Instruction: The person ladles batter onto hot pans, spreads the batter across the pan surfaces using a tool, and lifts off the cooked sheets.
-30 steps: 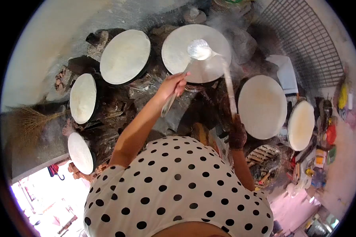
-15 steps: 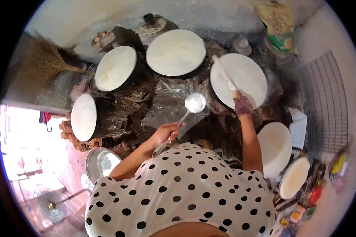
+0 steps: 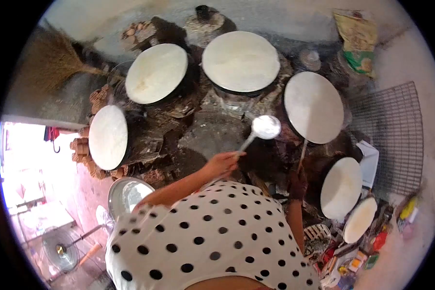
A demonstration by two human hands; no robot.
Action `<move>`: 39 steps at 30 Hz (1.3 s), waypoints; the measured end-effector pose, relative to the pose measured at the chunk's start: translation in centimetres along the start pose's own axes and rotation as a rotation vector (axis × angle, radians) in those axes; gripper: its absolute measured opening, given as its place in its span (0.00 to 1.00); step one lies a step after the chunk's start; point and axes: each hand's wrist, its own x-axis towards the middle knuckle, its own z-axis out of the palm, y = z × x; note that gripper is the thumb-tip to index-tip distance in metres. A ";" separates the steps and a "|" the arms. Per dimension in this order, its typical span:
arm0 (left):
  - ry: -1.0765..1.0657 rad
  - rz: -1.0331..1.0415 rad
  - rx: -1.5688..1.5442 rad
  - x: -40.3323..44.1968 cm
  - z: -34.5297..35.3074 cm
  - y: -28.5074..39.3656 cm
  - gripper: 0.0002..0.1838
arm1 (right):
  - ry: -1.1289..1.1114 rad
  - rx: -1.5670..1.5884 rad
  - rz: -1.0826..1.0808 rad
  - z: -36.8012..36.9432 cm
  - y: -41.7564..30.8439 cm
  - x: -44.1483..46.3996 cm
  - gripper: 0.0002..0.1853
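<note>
My left hand (image 3: 224, 164) is closed round the handle of a metal ladle (image 3: 266, 127), its bowl held over the dark middle of the stove. A gloved right hand, my right hand (image 3: 297, 187), grips a thin stick (image 3: 303, 155) that points up to the lower edge of a round white pan (image 3: 314, 107). Another white round pan (image 3: 240, 61) lies above the ladle, and a third (image 3: 156, 73) is to its left. A further white round (image 3: 108, 137) sits at the far left. Two more rounds (image 3: 341, 187) are at the lower right.
A broom (image 3: 50, 63) leans at the upper left. A wire rack (image 3: 391, 137) and a white sheet (image 3: 368, 163) are on the right. A yellow-green bag (image 3: 356, 42) stands at the back right. A metal basin (image 3: 128, 195) and a fan (image 3: 61, 250) are at the lower left.
The view has turned back to the left. My right hand has drawn the stick back from across the pan. The ladle in my left hand has moved away from over a pan to the stove's middle.
</note>
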 end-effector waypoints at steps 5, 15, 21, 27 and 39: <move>-0.133 -0.063 -0.064 8.0 4.2 -3.3 0.29 | -0.239 0.180 -0.142 -1.5 -3.0 -2.3 0.19; -0.243 0.069 0.011 7.5 17.3 -4.9 0.26 | -0.657 0.959 0.479 -12.0 6.3 -6.4 0.24; -0.132 0.008 -0.062 9.7 19.1 -9.3 0.23 | -0.317 -0.369 0.433 -7.4 30.4 -18.4 0.25; -0.007 0.012 -0.102 8.1 21.0 -9.6 0.24 | -0.552 -0.282 1.136 -12.3 41.0 -19.0 0.23; 0.037 0.056 -0.021 8.0 22.5 -8.3 0.24 | 0.031 0.108 1.271 -12.3 39.5 -19.6 0.21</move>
